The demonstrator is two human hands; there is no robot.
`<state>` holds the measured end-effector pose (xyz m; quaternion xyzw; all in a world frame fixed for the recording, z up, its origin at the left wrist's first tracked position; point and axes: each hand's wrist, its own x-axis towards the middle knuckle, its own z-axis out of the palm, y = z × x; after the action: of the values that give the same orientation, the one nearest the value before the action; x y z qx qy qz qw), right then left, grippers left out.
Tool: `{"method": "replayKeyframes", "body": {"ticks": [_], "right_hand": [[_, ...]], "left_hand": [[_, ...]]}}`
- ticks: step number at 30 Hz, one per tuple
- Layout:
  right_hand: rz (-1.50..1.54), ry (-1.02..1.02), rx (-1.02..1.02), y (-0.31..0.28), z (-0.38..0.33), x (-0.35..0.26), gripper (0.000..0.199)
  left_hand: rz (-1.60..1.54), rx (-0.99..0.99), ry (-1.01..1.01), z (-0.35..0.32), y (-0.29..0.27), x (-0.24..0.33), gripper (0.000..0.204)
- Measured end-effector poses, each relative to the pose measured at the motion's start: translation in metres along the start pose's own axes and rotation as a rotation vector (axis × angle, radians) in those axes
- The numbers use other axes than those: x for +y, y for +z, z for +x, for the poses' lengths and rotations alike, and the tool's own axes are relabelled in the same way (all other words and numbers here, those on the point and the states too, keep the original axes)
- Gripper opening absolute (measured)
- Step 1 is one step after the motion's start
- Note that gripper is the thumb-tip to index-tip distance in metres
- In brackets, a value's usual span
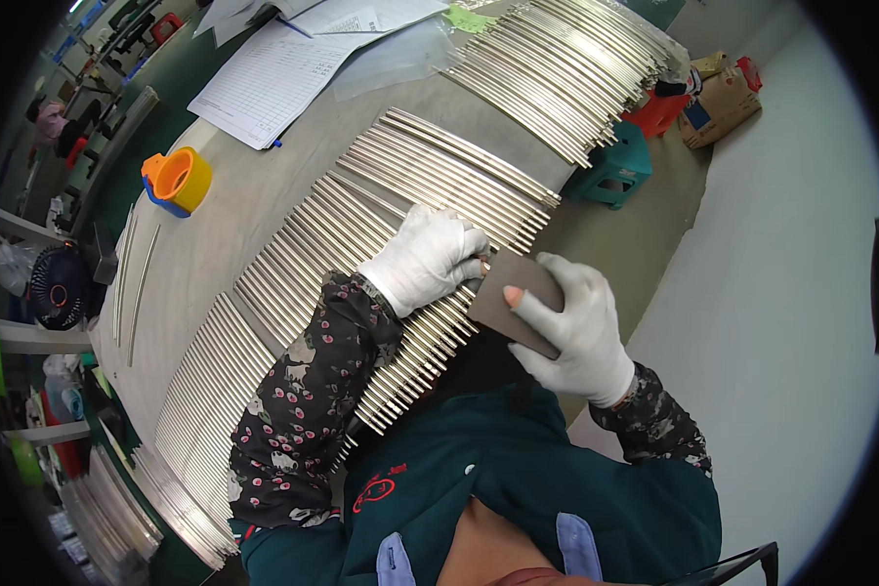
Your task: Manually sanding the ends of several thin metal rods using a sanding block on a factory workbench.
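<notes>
Many thin metal rods (361, 264) lie side by side in long rows on the tabletop (215, 225), with their ends at the near edge. My left hand (428, 256) in its white glove is curled down and pressed on the rod ends near that edge. My right hand (578, 327), gloved too, pinches a flat brown pad (511, 296) between thumb and fingers. The pad touches the rod ends just past the tabletop edge.

I think the rods could roll or slip off the near edge if I push too hard with the pad, because their ends stick out over it. One rod moving could knock the ones next to it out of line. The pad could also slip out of my pinch, since I hold it only by one side.

Another pile of rods (566, 78) sits at the far edge. Papers (273, 68) lie at the far left, and an orange tape roll (178, 180) is near the left edge. My own sleeve (313, 391) lies over some rods and hides them.
</notes>
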<state>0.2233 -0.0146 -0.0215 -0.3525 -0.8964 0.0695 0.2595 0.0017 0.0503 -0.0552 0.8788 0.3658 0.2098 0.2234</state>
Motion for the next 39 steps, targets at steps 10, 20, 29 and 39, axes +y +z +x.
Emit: {"method": "replayKeyframes", "body": {"ticks": [10,20,29,39], "right_hand": [[-0.191,0.108,0.084,0.001,-0.01,0.02,0.059],[-0.238,0.19,0.303,-0.01,-0.015,0.038,0.063],[-0.203,0.183,0.246,-0.006,-0.017,0.03,0.063],[0.087,0.059,0.09,-0.001,-0.01,-0.006,0.063]], "left_hand": [[0.015,0.069,0.086,-0.001,-0.001,-0.001,0.017],[0.408,0.286,0.0,-0.003,-0.008,0.018,0.018],[0.22,-0.25,-0.096,-0.012,-0.022,0.022,0.029],[0.009,0.07,0.016,-0.012,-0.001,0.011,0.02]]}}
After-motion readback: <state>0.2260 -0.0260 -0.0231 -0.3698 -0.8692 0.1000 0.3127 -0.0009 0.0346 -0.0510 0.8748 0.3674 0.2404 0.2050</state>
